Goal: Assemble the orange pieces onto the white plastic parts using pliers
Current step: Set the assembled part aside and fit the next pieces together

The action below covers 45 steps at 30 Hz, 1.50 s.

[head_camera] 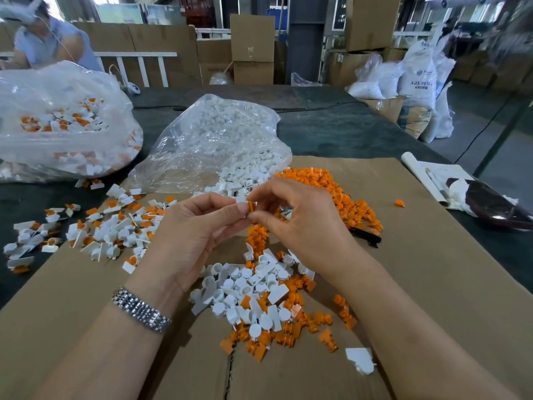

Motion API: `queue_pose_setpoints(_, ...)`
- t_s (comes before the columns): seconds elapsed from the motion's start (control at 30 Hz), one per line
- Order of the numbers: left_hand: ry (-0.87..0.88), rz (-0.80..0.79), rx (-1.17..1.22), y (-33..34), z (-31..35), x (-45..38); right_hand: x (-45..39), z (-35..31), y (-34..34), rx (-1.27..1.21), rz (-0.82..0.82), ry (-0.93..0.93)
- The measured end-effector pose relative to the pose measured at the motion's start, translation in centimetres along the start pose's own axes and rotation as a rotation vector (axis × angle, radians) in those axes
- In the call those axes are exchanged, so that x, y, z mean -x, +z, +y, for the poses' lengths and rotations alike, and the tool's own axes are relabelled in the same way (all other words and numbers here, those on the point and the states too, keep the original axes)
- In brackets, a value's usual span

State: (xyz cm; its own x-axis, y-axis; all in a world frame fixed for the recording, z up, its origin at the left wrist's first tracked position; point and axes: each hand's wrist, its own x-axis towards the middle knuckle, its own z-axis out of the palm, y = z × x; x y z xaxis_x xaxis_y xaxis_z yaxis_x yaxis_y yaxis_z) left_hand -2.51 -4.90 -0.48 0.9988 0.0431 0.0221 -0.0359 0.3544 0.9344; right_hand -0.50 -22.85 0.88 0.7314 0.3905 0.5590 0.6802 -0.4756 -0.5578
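Left hand: raised over the table, fingers curled, thumb and forefinger pinching a small white part. A metal watch band circles the wrist.

Right hand: meets the left hand at mid-frame, fingertips pinching an orange piece that touches the white part.

Cardboard sheet: lies flat on the table under both hands.

Loose orange pieces, large heap: on the cardboard just beyond the right hand. One stray orange piece sits apart to the right.

Mixed pile of white parts and orange pieces: on the cardboard between the forearms.

Joined white-and-orange parts: scattered to the left, spilling off the cardboard onto the table.

Clear bag of white parts: open mouth facing the hands, contents spilling out.

Clear bag of joined parts: far left on the table.

Pliers: dark handles lying on the cardboard beside the right hand, partly hidden by the orange heap; neither hand touches them.

Paper roll: at the right edge of the table.

A person: at the far left, behind the table.
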Motion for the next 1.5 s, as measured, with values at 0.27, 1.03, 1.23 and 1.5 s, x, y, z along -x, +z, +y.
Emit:
queue_pose_setpoints(0.27,-0.002,0.049,-0.003,0.1,-0.3,-0.1,0.0,0.1,0.1,0.015,-0.003,0.014)
queue_pose_setpoints(1.03,-0.053,0.03,-0.05,0.0,-0.1,-0.1,0.1,-0.1,0.4,0.037,-0.019,0.045)
queue_pose_setpoints(1.23,-0.092,0.036,0.003,0.0,0.0,-0.1,-0.2,0.7,-0.8,0.032,-0.079,0.171)
queue_pose_setpoints(1.5,-0.092,0.052,0.116,-0.1,0.4,0.0,0.3,4.2,-3.2,0.532,-0.367,0.627)
